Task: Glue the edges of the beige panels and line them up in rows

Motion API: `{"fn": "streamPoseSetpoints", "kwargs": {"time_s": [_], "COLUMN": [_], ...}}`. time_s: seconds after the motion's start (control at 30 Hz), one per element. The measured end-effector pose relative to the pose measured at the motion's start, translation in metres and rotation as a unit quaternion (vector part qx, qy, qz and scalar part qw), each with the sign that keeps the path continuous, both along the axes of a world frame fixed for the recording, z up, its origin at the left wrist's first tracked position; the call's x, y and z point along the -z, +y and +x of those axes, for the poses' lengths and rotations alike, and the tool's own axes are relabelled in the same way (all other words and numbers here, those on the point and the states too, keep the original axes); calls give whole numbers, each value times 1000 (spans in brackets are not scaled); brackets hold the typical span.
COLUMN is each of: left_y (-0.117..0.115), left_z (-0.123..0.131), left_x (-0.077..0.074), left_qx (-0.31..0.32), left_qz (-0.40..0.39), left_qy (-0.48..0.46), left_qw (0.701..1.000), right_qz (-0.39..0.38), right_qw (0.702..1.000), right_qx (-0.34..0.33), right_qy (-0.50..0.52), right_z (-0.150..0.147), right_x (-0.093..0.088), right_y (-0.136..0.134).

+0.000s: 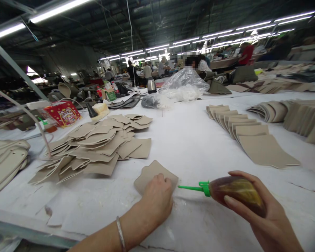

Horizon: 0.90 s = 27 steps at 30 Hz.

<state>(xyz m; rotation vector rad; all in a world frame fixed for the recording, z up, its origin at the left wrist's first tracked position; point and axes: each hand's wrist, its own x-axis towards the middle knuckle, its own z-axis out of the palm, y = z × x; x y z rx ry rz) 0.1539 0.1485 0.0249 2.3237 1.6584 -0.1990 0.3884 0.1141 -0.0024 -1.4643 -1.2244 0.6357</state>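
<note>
My left hand rests knuckles-up on a single beige cut piece lying flat on the white table, its fingers curled down onto the piece's near edge. My right hand is wrapped round a brown glue bottle with a green nozzle. The nozzle points left, its tip just beside the piece's right edge and close to my left fingers. A metal bangle sits on my left wrist.
A loose heap of beige pieces lies to the left, and an overlapped row of larger ones to the right. More stacks stand far right. A red box, plastic bags and other workers are at the back.
</note>
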Motion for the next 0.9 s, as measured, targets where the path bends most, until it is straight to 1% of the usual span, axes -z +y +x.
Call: {"fn": "streamPoseSetpoints", "kwargs": {"time_s": [0.1,0.17,0.23,0.37,0.47,0.57,0.7,0.9], "left_y": [3,4,6,12,19,24,28,32], "left_z": [-7,-9,-11,-16,-21,-23,-21,-22], "left_x": [5,9,13,15,15,14,12,18], "left_qx": [20,32,26,6,9,12,1,-4], "left_qz": [12,13,13,4,0,-1,-18,-27], "left_qy": [-15,-26,-33,-61,-134,-184,-192,-223], "left_qw": [1000,999,999,998,991,983,981,974], "right_qz": [13,20,21,15,8,32,81,103], "right_qw": [998,996,996,997,997,993,977,965], "right_qx": [-41,-40,-37,-23,-13,-35,-73,-84], "right_qy": [-54,-76,-82,-76,-71,-104,-182,-227], "right_z": [5,7,7,-3,-14,-21,-22,-25], "right_x": [5,8,7,-4,-12,-13,-6,-4], "right_y": [0,0,-1,-3,-3,2,16,31]}}
